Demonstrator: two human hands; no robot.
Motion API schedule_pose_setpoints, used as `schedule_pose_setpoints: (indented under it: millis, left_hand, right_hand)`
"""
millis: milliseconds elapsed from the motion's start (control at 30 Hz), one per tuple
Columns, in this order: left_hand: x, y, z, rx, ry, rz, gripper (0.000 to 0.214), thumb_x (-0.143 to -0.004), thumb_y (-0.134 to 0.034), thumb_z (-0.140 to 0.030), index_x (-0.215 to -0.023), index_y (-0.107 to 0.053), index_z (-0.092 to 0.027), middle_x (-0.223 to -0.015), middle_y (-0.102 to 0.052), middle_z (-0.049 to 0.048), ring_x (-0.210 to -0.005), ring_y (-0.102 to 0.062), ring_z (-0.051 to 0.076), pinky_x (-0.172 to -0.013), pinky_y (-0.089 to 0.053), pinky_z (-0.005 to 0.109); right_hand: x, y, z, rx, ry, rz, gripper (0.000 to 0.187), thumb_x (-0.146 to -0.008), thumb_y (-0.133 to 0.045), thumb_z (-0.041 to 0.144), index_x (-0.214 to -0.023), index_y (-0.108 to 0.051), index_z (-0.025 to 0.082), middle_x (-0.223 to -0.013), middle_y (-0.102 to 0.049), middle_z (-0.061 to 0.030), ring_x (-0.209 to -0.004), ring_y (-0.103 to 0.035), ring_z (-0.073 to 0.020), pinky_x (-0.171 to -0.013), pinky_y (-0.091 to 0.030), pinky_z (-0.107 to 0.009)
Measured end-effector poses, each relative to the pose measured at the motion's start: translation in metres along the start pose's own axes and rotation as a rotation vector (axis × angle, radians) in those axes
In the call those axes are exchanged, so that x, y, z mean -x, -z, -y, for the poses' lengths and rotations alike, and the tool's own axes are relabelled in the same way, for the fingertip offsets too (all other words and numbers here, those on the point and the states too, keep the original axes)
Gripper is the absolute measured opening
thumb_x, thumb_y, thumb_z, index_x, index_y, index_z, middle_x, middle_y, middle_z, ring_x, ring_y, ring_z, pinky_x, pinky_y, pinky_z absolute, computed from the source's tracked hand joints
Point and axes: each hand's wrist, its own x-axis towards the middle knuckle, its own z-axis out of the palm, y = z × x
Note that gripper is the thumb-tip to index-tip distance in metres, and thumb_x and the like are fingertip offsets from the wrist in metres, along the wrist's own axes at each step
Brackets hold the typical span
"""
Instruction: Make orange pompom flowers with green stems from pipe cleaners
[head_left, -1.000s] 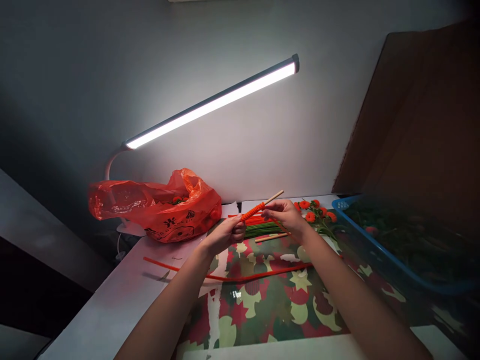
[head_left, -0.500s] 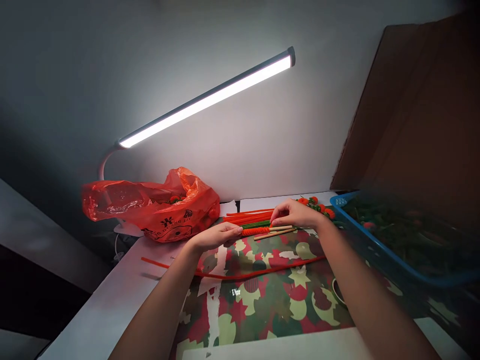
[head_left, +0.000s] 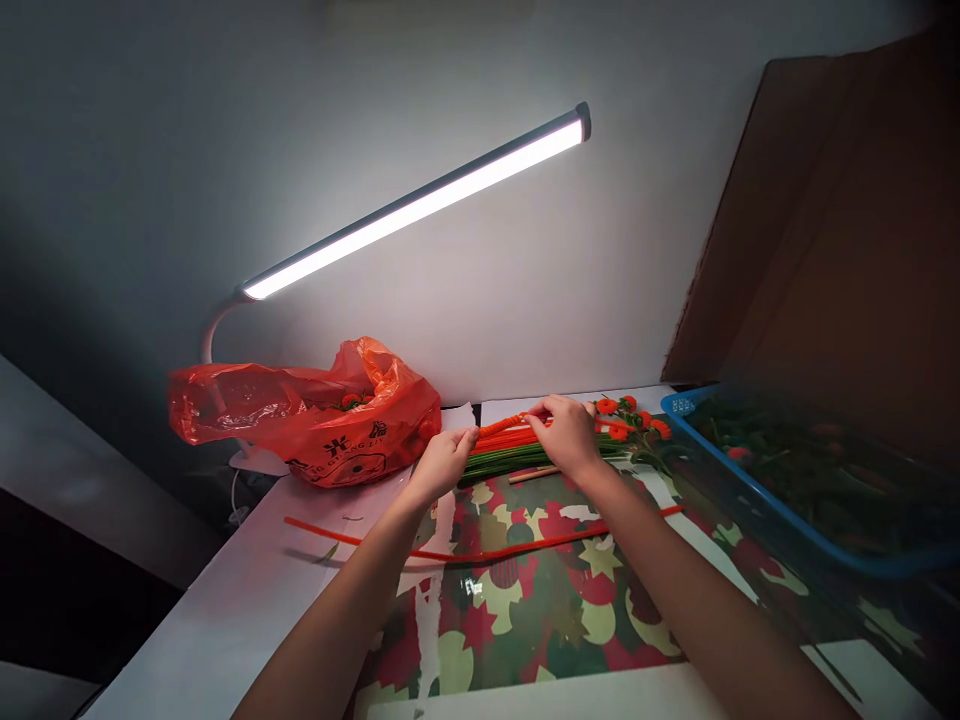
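An orange coiled pipe cleaner [head_left: 504,426] is stretched between my two hands, above the far part of the table. My left hand [head_left: 446,462] pinches its left end between thumb and fingers. My right hand [head_left: 566,437] is closed on its right end. Whether a stick runs inside the coil, I cannot tell. Just below lie straight orange pipe cleaners [head_left: 517,443] and a bundle of green pipe cleaners [head_left: 499,462]. A wooden stick [head_left: 531,475] rests by my right wrist. One long red-orange pipe cleaner [head_left: 480,556] lies across the patterned mat, passing beneath both forearms.
A red plastic bag [head_left: 360,425] stands at the back left under a lit lamp [head_left: 420,205]. Orange pompom-like flowers [head_left: 630,415] with green stems lie at the back right. Beside them is a blue basket [head_left: 772,510]; a cardboard panel [head_left: 817,220] leans behind it.
Both hands have moved slightly left and away with the coil, which is lifted and more drawn out. The wooden stick that stuck out of its right end no longer shows.
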Motion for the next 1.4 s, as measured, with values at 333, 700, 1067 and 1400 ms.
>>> schedule_pose_setpoints:
  millis: [333, 700, 1067, 1400]
  left_hand:
    - [-0.006, -0.013, 0.011, 0.373, 0.127, 0.151, 0.048, -0.079, -0.040, -0.064, -0.061, -0.025, -0.023, -0.055, -0.013, -0.0090, -0.045, -0.011, 0.007, -0.045, -0.010, 0.023]
    - [0.006, -0.003, -0.002, 0.614, 0.090, 0.471, 0.039, -0.078, -0.058, -0.052, -0.080, -0.056, -0.013, -0.061, -0.038, -0.0045, -0.055, -0.034, 0.008, -0.053, -0.029, 0.022]
    - [0.010, -0.017, -0.020, 0.644, 0.132, 0.356, 0.038, -0.083, -0.043, -0.054, -0.075, -0.048, -0.018, -0.055, -0.023, -0.0085, -0.044, -0.018, 0.006, -0.045, -0.022, 0.020]
    - [0.009, -0.007, -0.013, 0.272, -0.062, 0.267, 0.059, -0.075, -0.045, -0.069, -0.049, -0.025, -0.020, -0.048, -0.018, -0.0067, -0.046, -0.013, 0.007, -0.047, -0.008, 0.027]
  right_hand:
    - [0.010, -0.025, -0.004, -0.345, -0.071, -0.264, 0.015, -0.075, -0.063, 0.025, -0.063, -0.060, 0.017, -0.071, -0.065, -0.0043, -0.075, -0.057, -0.0201, -0.079, -0.035, -0.037]
    - [0.000, -0.018, 0.002, -0.943, -0.131, -0.127, 0.026, -0.068, -0.070, 0.042, -0.067, -0.061, 0.017, -0.064, -0.062, -0.0004, -0.061, -0.056, -0.0134, -0.059, -0.045, -0.027]
    - [0.001, -0.011, 0.012, -1.080, -0.148, 0.053, 0.031, -0.060, -0.076, 0.044, -0.063, -0.059, 0.019, -0.063, -0.059, 0.0021, -0.064, -0.055, -0.0127, -0.066, -0.045, -0.027]
    - [-0.012, 0.035, -0.005, -0.769, -0.007, 0.488, 0.022, -0.065, -0.074, 0.038, -0.067, -0.070, 0.016, -0.061, -0.061, -0.0004, -0.058, -0.051, -0.0126, -0.055, -0.037, -0.026]
